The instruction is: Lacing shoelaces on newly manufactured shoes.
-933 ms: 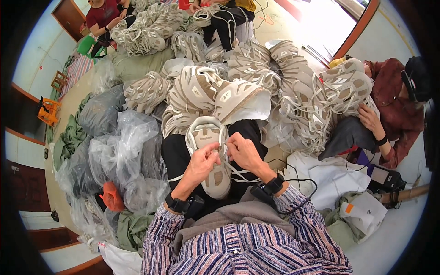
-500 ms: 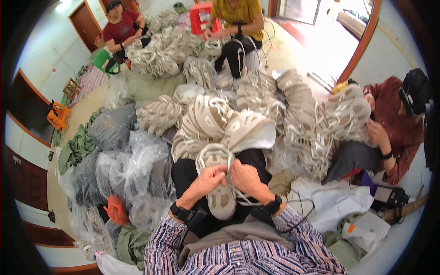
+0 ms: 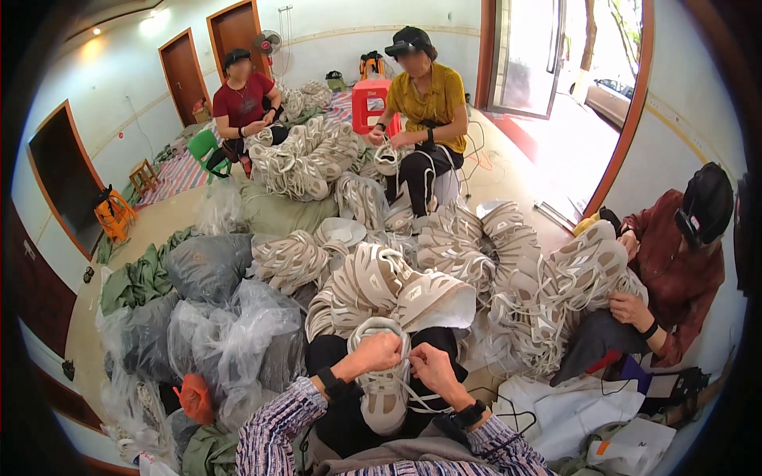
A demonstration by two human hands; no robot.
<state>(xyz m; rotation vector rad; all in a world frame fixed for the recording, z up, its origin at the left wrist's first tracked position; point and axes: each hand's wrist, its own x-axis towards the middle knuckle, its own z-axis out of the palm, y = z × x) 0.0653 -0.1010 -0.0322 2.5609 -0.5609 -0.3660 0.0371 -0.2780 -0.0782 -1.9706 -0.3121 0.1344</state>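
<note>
Beige and white mesh-like panels make up the shoe upper (image 3: 382,406), which rests between the legs of my black trousers (image 3: 325,354), toe toward me, just below a stack of similar uppers (image 3: 357,292). Step in hand, as I judge it: lacing; a pale lace (image 3: 423,405) trails off its right side. Left hand (image 3: 378,351): fingers curled closed over the tongue area; whether lace is inside, I cannot tell. Right hand (image 3: 435,370): thumb and forefinger nearly together at the right edge, apparently pinching lace. Next move, in my judgement, calls for lining lace up with an eyelet while the left steadies.
</note>
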